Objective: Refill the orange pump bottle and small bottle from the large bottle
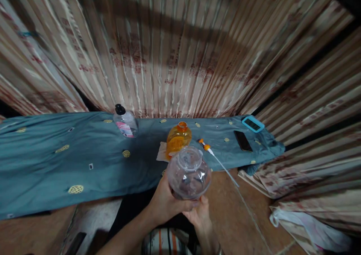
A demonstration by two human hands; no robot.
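Note:
Both hands hold up a clear, rounded plastic bottle [189,181] whose wide mouth has no cap and faces the camera. My left hand [166,200] wraps round its left side and underside. Below and to the right, my right hand [200,211] grips its lower end; some fingers are hidden behind it. Just beyond stands an uncapped orange bottle [179,137], partly behind the clear one, beside a white cloth or tissue [161,152]. To the right lies an orange and white pump head [207,147] with a long dip tube reaching past the edge.
A blue-green cloth with yellow pineapple prints [107,172] covers the long surface. At the left stands a clear pump bottle [126,123] with a black top. A phone [243,141] and a blue-framed digital clock [253,123] lie at the right. Patterned curtains [169,52] hang behind.

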